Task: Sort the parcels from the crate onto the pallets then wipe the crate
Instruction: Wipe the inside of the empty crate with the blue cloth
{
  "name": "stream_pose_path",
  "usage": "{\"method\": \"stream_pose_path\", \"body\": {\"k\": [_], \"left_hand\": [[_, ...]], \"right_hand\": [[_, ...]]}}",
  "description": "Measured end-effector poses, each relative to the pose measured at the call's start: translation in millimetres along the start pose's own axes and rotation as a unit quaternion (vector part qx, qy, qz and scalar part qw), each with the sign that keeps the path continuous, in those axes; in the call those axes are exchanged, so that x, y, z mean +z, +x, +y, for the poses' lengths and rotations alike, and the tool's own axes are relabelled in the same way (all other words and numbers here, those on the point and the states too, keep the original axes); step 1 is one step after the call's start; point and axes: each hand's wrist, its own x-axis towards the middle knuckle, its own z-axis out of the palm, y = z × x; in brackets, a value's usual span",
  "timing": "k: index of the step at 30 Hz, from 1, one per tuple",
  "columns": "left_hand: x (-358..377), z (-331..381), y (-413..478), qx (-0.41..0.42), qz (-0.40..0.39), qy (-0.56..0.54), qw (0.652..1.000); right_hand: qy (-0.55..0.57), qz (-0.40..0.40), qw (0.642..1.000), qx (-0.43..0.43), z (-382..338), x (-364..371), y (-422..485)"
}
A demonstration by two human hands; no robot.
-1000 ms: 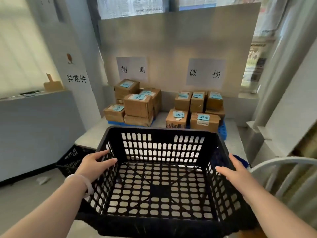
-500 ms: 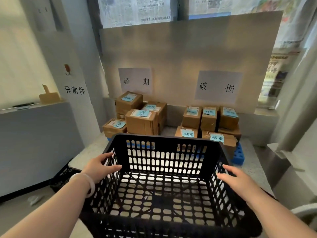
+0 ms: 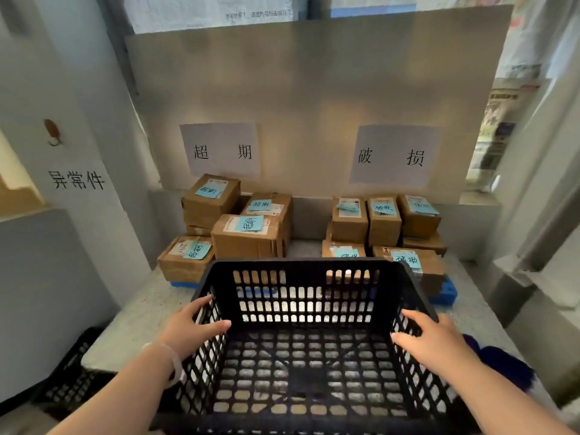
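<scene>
The empty black crate [image 3: 301, 350] is gripped at both side walls. Its left wall is clasped by the left hand [image 3: 191, 332], its right wall by the right hand [image 3: 434, 342].

The black slotted crate [image 3: 301, 346] sits empty and upright between the fingers [image 3: 216, 324] of both hands, which grip its side walls. Beyond the fingers, brown parcels [image 3: 248, 233] with blue notes stand stacked in two groups on blue pallets [image 3: 444, 295], just past the crate's far wall.
</scene>
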Motion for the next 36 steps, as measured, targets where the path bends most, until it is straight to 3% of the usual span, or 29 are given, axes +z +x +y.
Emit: {"method": "stream_pose_path", "body": {"k": [7,11,14,18,23,28,32,36], "left_hand": [[-14.9,-7.0,62.1,0.01,-0.028,0.058,0.998],[-11.3,1.5,76.9,-0.004,0.0,0.067,0.998],[1.0,10.2,71.7,-0.015,0.019,0.174,0.984],[43.8,36.0,54.7,0.096,-0.01,0.346,0.933],[105.3,67.9,45.7,0.168,-0.108,0.375,0.905],[166.0,107.0,37.1,0.192,-0.11,0.371,0.902],[217.2,140.8,25.5,0.205,-0.128,0.386,0.89],[251.2,153.3,25.4,0.182,-0.126,0.398,0.891]], "right_hand": [[-0.081,0.044,0.995,0.042,-32.9,21.9,15.6],[-0.103,0.04,0.993,0.052,-41.5,23.1,18.9],[-0.191,0.052,0.979,0.037,-43.9,29.6,16.2],[-0.237,0.073,0.968,-0.028,-46.7,40.1,17.1],[-0.166,0.075,0.981,-0.068,-39.4,28.0,25.6],[-0.086,0.085,0.988,-0.091,11.2,-13.9,60.2],[-0.071,0.075,0.994,-0.034,87.0,-26.1,97.1],[-0.137,-0.032,0.988,0.06,159.5,-10.6,128.5]]}}
